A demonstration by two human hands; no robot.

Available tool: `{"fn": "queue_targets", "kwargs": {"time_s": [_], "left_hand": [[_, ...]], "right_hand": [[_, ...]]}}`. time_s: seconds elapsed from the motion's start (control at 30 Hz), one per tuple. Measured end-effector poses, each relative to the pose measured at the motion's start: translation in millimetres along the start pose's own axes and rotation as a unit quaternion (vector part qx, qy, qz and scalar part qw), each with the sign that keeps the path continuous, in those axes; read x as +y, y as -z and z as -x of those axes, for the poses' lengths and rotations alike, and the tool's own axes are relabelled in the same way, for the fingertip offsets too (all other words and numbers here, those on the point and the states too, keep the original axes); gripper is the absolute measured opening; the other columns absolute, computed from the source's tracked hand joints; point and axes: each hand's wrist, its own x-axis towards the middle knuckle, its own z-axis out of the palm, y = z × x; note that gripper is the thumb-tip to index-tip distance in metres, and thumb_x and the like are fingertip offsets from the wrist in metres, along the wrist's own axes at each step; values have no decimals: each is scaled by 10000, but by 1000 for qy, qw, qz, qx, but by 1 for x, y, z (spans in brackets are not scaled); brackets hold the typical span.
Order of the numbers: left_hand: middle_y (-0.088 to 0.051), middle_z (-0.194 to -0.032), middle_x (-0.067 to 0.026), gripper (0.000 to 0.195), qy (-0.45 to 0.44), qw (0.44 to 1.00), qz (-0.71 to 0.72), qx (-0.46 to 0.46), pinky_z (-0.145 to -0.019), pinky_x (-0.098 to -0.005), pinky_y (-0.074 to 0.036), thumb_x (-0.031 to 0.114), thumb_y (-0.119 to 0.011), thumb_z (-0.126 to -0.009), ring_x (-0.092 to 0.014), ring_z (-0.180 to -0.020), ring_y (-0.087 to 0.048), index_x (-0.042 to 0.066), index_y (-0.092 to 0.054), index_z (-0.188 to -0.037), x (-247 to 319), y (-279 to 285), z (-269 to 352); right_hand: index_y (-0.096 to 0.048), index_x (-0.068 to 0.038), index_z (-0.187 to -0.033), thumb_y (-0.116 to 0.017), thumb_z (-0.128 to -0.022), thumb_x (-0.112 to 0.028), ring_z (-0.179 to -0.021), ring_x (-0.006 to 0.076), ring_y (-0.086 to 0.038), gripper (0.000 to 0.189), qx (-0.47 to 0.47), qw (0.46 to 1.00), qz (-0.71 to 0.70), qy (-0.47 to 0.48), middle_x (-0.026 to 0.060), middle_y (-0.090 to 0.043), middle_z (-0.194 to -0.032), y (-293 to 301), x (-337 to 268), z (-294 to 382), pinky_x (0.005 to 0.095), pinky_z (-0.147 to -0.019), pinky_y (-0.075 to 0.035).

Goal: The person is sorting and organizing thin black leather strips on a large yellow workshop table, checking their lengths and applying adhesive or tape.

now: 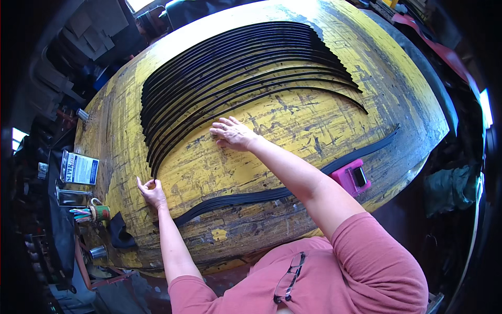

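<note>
Many thin black strips (235, 59) lie side by side in a fanned row across the worn yellow table (274, 157). At the left end of the nearest strip (257, 96), my left hand (152, 192) pinches its tip between thumb and forefinger. My right hand (233, 134) is just below the middle of that same strip, palm down with the fingers spread, holding nothing. A bundle of similar black strips (235, 197) runs along the near side of the table, passing under my right forearm. Beside the bundle is a pink tray-like object (351, 177) with a dark block in it.
Along the left edge stand a rectangular can (80, 168), a clear container (73, 197), a green tin of pens (101, 213) and a metal cup (98, 252). A black scrap (120, 232) lies near them. Dark sheet material (427, 78) borders the table's right side.
</note>
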Motion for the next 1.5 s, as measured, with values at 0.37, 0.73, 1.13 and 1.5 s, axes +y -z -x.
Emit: {"fn": "queue_targets", "kwargs": {"time_s": [0.37,0.73,1.13,1.5], "left_hand": [[-602,-799,-59,727,13,1000,2,-7,-721,-302,-462,43,-660,-692,-171,-714,-568,93,-358,-1351,3,1,-3],[-607,-794,-43,687,8,999,-40,-10,-733,-315,-448,79,-654,-697,-167,-739,-564,96,-395,-1332,0,3,-3],[-607,-810,-30,674,21,998,-49,-17,-726,-311,-452,104,-649,-710,-162,-730,-565,106,-399,-1337,-1,0,-3],[-586,-809,-26,675,18,999,-20,-27,-737,-290,-442,78,-641,-719,-140,-727,-543,87,-388,-1344,-10,1,-7]], "right_hand": [[-323,-183,-1383,-414,-934,-399,-1346,261,-244,507,19,987,14,-158,90,-317,-1432,44,85,51,406,-1127,-151],[-400,-128,-1338,-545,-876,-389,-1291,290,-335,550,116,966,67,-223,126,-398,-1370,76,190,157,381,-1083,-247],[-411,-108,-1329,-587,-861,-341,-1266,316,-369,551,160,944,67,-280,180,-415,-1349,93,226,221,383,-1068,-286],[-438,-81,-1304,-627,-831,-299,-1263,322,-376,554,198,935,52,-291,187,-424,-1342,98,231,253,377,-1060,-298]]}}
